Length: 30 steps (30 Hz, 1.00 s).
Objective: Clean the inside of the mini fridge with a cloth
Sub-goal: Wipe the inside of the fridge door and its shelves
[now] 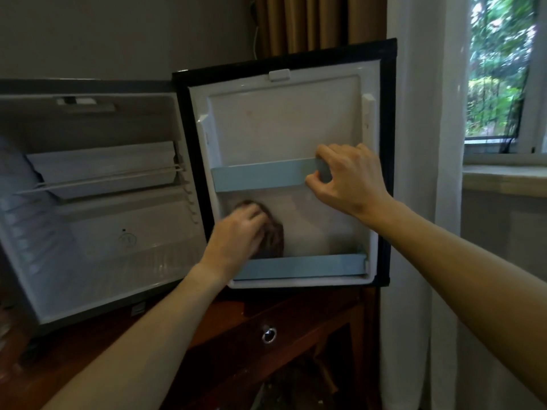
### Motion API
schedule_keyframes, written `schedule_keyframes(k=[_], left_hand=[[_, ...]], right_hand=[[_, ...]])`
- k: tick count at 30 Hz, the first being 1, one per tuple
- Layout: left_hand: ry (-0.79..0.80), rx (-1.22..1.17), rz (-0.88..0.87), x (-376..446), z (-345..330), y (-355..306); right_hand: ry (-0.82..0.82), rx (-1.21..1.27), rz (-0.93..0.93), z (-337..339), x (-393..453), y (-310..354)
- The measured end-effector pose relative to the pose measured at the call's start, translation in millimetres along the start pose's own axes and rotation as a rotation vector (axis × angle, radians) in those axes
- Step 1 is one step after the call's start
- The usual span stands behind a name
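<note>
The mini fridge (97, 220) stands open on a wooden cabinet, its white inside showing a wire shelf. Its door (284, 119) is swung wide to the right, inner panel facing me. My left hand (239, 232) presses a dark brown cloth (273, 236) against the lower part of the door's inner panel, between the two light blue door rails; the hand and cloth are motion-blurred. My right hand (346, 176) grips the right end of the upper blue rail (260, 174), thumb under it and fingers over the top.
A dark wooden cabinet (296, 324) with a round metal knob (268, 334) sits under the fridge. White sheer curtain (420, 143) and a window lie to the right of the door. Brown curtain hangs behind the door's top.
</note>
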<state>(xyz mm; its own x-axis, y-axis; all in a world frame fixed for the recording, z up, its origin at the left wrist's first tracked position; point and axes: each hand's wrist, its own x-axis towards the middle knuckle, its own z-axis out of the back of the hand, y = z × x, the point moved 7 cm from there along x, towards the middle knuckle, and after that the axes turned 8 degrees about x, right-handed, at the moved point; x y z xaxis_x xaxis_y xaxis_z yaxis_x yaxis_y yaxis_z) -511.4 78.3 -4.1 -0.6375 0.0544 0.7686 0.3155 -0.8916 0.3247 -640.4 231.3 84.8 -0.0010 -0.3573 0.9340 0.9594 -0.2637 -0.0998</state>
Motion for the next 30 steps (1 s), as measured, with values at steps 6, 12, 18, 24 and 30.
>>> schedule_keyframes(k=[6,12,18,24,30], left_hand=[[-0.118,0.053,0.077,8,13,5],[0.026,-0.012,-0.248,-16,-25,-35],[-0.008,0.078,-0.265,8,-5,-16],[-0.118,0.047,0.024,22,2,-8],[-0.077,0.007,-0.125,11,-20,-32]], right_hand=[[-0.016,-0.016,-0.008,0,-1,0],[-0.002,-0.011,-0.006,-3,1,-2],[-0.006,-0.009,-0.005,-3,0,-1],[-0.022,-0.008,-0.006,-6,-1,-5],[-0.019,-0.003,-0.013,-7,1,-5]])
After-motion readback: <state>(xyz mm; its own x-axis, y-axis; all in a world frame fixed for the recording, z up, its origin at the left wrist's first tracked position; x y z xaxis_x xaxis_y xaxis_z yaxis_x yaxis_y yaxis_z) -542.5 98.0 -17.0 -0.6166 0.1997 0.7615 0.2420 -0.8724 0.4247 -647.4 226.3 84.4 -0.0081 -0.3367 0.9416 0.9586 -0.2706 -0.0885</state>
